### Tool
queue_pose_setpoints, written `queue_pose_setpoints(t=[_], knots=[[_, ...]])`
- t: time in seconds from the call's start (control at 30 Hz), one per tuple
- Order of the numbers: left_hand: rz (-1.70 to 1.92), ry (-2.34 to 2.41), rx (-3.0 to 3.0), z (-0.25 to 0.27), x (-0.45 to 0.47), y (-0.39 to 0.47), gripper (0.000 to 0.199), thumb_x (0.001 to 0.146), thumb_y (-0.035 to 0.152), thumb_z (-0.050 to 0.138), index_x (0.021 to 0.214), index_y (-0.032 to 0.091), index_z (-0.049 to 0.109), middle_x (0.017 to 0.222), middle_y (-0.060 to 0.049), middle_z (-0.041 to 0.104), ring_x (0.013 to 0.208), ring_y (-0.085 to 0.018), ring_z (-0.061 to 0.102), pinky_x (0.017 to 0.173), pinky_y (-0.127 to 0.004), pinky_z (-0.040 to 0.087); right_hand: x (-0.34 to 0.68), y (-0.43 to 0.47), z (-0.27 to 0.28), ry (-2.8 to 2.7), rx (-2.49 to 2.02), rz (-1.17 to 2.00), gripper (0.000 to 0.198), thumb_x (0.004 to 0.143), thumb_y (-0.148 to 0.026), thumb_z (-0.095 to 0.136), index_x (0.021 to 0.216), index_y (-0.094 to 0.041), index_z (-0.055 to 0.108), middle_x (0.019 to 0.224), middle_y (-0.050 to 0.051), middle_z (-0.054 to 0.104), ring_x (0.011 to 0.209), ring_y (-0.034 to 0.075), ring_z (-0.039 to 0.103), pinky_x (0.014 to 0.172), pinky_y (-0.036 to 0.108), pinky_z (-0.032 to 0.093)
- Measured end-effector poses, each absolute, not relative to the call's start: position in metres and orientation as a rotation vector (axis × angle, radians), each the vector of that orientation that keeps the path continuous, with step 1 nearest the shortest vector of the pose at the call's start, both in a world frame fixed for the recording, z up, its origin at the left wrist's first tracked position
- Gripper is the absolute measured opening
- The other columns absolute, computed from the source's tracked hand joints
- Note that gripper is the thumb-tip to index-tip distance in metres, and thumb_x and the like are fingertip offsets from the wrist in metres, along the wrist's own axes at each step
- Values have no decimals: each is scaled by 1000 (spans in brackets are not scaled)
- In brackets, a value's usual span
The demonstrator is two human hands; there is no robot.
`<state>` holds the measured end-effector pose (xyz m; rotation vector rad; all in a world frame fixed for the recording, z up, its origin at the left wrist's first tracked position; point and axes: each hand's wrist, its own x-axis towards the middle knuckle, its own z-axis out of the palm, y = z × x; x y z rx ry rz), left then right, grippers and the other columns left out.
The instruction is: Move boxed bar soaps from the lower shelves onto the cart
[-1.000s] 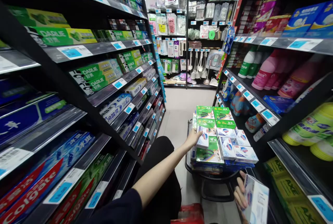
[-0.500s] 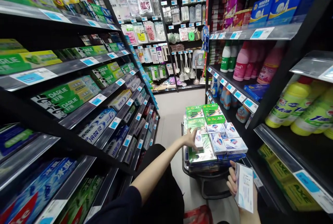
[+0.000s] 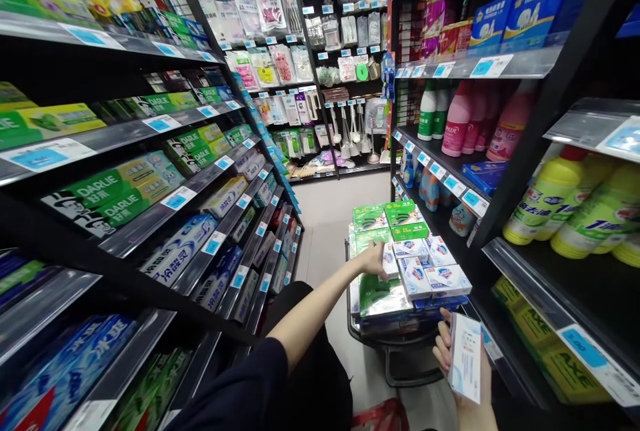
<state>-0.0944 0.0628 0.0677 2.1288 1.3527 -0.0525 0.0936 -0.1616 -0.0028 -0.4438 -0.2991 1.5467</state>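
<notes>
My left hand (image 3: 373, 260) reaches over a stacked cart, its fingers and thumb around a small white soap box (image 3: 389, 261). That box lies on green packs (image 3: 383, 294), close against several other white soap boxes (image 3: 415, 275) with blue and red logos. Low on the right, my right hand (image 3: 444, 344) grips a flat white-and-pale-blue box (image 3: 466, 359), its broad face turned up toward me. The fingers show along the left side of this box; the palm is mostly behind it.
The black cart (image 3: 400, 377) stands in the aisle against the right shelves. Toothpaste boxes (image 3: 120, 184) fill the left shelf. Yellow bottles (image 3: 545, 197) and pink bottles (image 3: 457, 121) stand on the right. A red item (image 3: 383, 415) lies on the floor below.
My left hand has moved the small soap box right and slightly away, up against the other soap boxes. My right hand still holds its box, tilted slightly differently. The view has shifted slightly.
</notes>
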Motion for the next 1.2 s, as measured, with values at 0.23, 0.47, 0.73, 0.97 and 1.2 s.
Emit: queue_pose_setpoints(t=[0.23, 0.47, 0.73, 0.97, 1.2], knots=[[-97, 1361, 2129, 62, -91, 71, 126, 42, 41, 85, 145, 10, 18, 141, -26, 26, 114, -43, 53, 93, -44, 47, 87, -165, 12, -258, -443, 1548, 53, 79, -64, 58, 115, -24, 59, 69, -2, 48, 46, 7, 37, 42, 21, 31], [-106, 1327, 2143, 59, -92, 73, 132, 42, 43, 85, 148, 11, 12, 144, -26, 21, 121, -45, 47, 99, -44, 43, 87, -162, 9, -262, -476, 1533, 55, 77, -64, 60, 113, -23, 59, 68, -2, 47, 45, 7, 37, 41, 21, 30], [-4, 1271, 2164, 52, -96, 72, 134, 40, 46, 86, 148, 12, 13, 144, -26, 21, 128, -44, 40, 103, -45, 39, 89, -159, 3, -246, -481, 1546, 57, 74, -65, 61, 111, -22, 61, 67, -2, 47, 44, 7, 36, 40, 21, 30], [42, 1258, 2160, 52, -96, 69, 134, 38, 45, 86, 148, 17, 15, 145, -22, 23, 126, -42, 43, 104, -45, 38, 90, -162, 3, -244, -462, 1544, 55, 77, -64, 59, 113, -22, 59, 68, -2, 47, 45, 8, 36, 41, 22, 31], [-50, 1366, 2210, 74, -95, 61, 130, 40, 48, 86, 149, 21, 20, 152, -23, 16, 120, -46, 48, 99, -52, 40, 91, -162, 2, -233, -450, 1560, 51, 80, -60, 56, 115, -22, 60, 68, -1, 50, 46, 8, 37, 41, 22, 33]])
